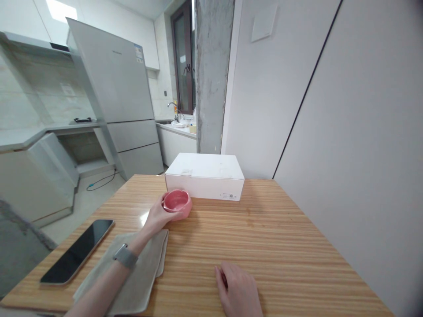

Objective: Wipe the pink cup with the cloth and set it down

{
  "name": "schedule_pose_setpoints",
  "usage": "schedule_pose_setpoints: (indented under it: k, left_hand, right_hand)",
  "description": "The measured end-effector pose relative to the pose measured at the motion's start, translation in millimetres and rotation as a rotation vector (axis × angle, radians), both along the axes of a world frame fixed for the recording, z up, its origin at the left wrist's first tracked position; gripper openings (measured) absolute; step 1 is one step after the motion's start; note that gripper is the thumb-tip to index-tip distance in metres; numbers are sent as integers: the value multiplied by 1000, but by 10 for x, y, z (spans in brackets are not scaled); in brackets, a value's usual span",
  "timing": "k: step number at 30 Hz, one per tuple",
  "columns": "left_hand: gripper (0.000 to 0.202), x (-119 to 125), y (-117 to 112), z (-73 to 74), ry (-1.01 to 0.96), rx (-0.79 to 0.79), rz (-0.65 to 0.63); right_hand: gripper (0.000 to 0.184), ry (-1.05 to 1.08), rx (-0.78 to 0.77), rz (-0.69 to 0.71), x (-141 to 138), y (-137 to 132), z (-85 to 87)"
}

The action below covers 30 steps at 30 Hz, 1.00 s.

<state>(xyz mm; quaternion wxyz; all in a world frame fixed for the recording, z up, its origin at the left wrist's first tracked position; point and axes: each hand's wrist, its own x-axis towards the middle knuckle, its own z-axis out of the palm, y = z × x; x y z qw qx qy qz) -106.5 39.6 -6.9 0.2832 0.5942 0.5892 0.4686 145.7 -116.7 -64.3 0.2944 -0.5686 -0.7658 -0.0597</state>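
Note:
A small pink bowl (178, 201) stands upright on the wooden table (264, 233), just in front of a flat white box (205, 176). My left hand (161, 215) is wrapped round the bowl's near left side, thumb at the rim. A grey band sits on that wrist, and the forearm lies over a folded beige cloth (139, 273). My right hand (238, 289) rests palm down on the table near the front edge, fingers together and flat, holding nothing.
A dark phone (79, 251) lies screen up at the table's left, beside the cloth. A grey wall runs close along the table's right side. Beyond the table are a tall fridge (122, 88), kitchen counters and a sink.

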Motion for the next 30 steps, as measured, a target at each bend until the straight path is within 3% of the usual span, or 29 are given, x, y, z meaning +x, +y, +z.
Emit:
schedule_pose_setpoints:
  k: [5,11,23,27,30]
  left_hand:
    - [80,558,-52,53,-74,30,-252]
    - [81,889,-12,-7,-67,15,-274]
    - [88,942,4,-71,-75,10,-300]
    - [103,924,-20,-26,-90,-1,-334]
    - [105,794,-154,52,58,22,-284]
  right_hand:
    - [32,2,14,7,15,3,-21]
    - [31,14,22,3,0,-3,37]
    - [34,-8,6,-1,3,1,13]
    - [35,0,3,2,8,0,4]
    - [35,19,-7,0,10,-7,-6]
